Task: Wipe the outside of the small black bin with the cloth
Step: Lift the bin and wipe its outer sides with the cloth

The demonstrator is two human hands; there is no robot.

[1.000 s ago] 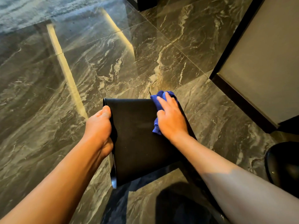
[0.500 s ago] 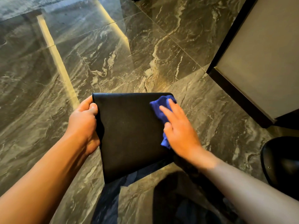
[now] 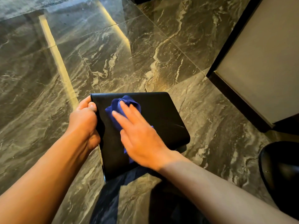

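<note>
The small black bin [image 3: 163, 120] lies tipped toward me above the marble floor, one flat side facing up. My left hand [image 3: 84, 122] grips its left edge, thumb on top near the far corner. My right hand [image 3: 140, 138] lies flat on the upward side, fingers spread, pressing a crumpled blue cloth [image 3: 124, 105] against the bin's left-centre. Most of the cloth is hidden under my palm; a bunch of it shows beyond my fingertips. The bin's opening is out of sight.
Glossy dark marble floor [image 3: 113, 59] all around, with bright light streaks. A beige cabinet with a dark base [image 3: 262, 62] stands at the right. A round black object [image 3: 279, 168] sits at the right edge. My dark-trousered legs [image 3: 110, 201] are below the bin.
My right hand has slid the cloth leftward across the bin's upper side, from its right edge to left-centre. My left hand has shifted its grip up to the left edge's far corner.
</note>
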